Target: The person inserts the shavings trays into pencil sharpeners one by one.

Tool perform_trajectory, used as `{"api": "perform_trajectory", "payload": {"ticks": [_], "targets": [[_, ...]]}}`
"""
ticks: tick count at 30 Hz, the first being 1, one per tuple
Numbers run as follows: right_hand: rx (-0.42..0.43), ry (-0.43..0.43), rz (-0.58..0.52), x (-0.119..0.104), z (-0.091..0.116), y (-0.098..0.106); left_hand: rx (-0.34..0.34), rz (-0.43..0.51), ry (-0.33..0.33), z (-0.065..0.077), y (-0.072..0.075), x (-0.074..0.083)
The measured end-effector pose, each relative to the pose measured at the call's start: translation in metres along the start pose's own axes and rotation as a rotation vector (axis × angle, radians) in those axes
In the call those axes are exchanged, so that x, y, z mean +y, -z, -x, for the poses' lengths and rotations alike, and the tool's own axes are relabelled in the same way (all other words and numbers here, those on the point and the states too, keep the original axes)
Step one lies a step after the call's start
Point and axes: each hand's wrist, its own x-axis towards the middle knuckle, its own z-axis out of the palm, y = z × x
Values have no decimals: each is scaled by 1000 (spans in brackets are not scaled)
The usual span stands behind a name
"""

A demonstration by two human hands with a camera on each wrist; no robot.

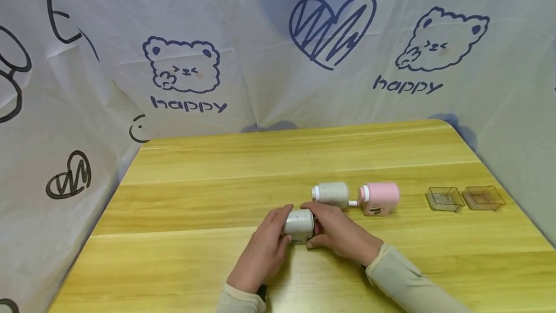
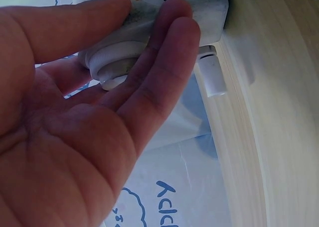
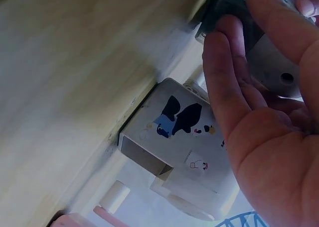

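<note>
Both hands hold a whitish pencil sharpener (image 1: 298,221) low over the front middle of the table. My left hand (image 1: 263,251) grips its left end, thumb on one side and fingers on the other, around the ribbed front ring (image 2: 117,55). At the opposite end my right hand (image 1: 340,233) pinches the dark see-through drawer (image 3: 230,10); how far it sits inside is hidden. Behind my right hand lies a second whitish pencil sharpener (image 1: 332,193), with penguin stickers and an open drawer slot (image 3: 144,155). A pink pencil sharpener (image 1: 382,197) stands to its right.
Two small see-through drawers, one greyish (image 1: 445,199) and one brownish (image 1: 483,198), sit side by side near the right edge of the wooden table (image 1: 195,177). White cloth (image 1: 256,76) with drawings hangs behind and beside the table.
</note>
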Motion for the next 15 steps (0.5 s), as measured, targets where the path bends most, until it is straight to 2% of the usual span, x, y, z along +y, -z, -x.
{"api": "perform_trajectory", "payload": {"ticks": [15], "targets": [[18, -6, 7, -2, -2, -5, -4, -3, 9, 1, 1, 0]]}}
